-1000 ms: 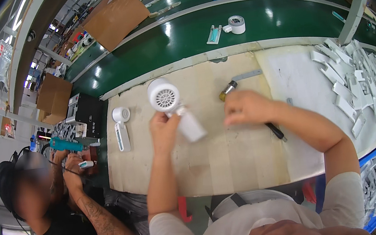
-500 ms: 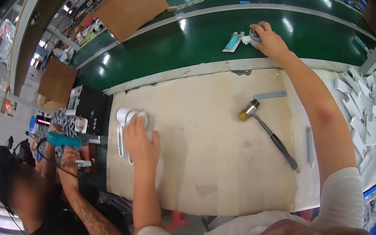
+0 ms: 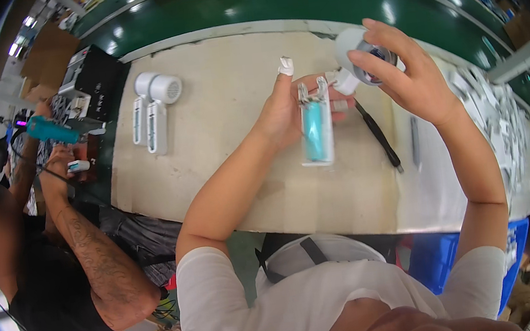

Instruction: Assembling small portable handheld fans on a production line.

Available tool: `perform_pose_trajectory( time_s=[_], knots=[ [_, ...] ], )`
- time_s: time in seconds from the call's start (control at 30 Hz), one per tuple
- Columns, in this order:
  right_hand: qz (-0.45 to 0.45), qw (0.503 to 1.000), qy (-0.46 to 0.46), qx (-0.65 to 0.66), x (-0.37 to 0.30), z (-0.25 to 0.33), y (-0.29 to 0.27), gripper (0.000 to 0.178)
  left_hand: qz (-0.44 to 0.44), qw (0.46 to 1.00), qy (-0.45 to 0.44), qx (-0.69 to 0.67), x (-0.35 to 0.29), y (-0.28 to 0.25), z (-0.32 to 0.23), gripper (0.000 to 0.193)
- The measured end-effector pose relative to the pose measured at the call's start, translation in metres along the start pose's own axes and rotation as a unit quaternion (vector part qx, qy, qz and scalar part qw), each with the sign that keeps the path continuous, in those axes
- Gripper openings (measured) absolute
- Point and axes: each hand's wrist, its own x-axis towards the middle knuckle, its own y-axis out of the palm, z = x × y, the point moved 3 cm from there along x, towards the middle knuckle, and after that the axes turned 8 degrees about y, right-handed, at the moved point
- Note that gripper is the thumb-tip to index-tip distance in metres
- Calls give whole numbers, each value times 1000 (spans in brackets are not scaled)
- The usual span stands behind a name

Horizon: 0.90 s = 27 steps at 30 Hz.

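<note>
In front of me, my right hand (image 3: 408, 65) grips the round head (image 3: 348, 43) of a white hair-dryer-shaped appliance, thumb and fingers around its rim. Its opened handle (image 3: 329, 138) hangs toward me and bares a teal cylinder (image 3: 315, 131), apparently a battery. Beneath the handle's upper end is my left hand (image 3: 282, 114), thumb raised and fingers stretched out past the handle; whether they touch it is hard to see. White covers wrap the thumb tip and some fingers. Two similar white appliances (image 3: 166, 89) stand side by side at the left of the worktable.
A mallet's black handle (image 3: 378, 135) lies right of my hands, near a grey strip (image 3: 415, 140). Many white plastic parts (image 3: 509, 109) are heaped at the right. A green conveyor (image 3: 227, 15) runs behind the table (image 3: 213, 66). At the left, a co-worker holds a teal power screwdriver (image 3: 52, 129).
My right hand has brought the opened appliance from the conveyor over the table. My left hand has left the appliances at the left and moved right, under the handle. The view has shifted.
</note>
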Motion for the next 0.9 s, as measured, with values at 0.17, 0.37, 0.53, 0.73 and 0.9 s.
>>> perform_pose_trajectory(
  time_s=[0.17,0.37,0.53,0.73,0.9],
  knots=[
    [-10,983,130,130,-33,-1,-8,63,-90,983,106,123,-7,22,4,33],
    [144,510,452,718,-98,5,24,70,-59,987,9,150,-14,43,15,27],
    [49,800,397,448,-125,25,17,73,-55,976,-60,203,-17,44,30,26],
    [-70,992,95,-40,-102,26,-20,49,-30,949,-107,297,-29,45,46,26],
    [-51,993,84,-59,-100,27,-23,48,-1,902,-51,429,-31,46,46,23]
  ],
)
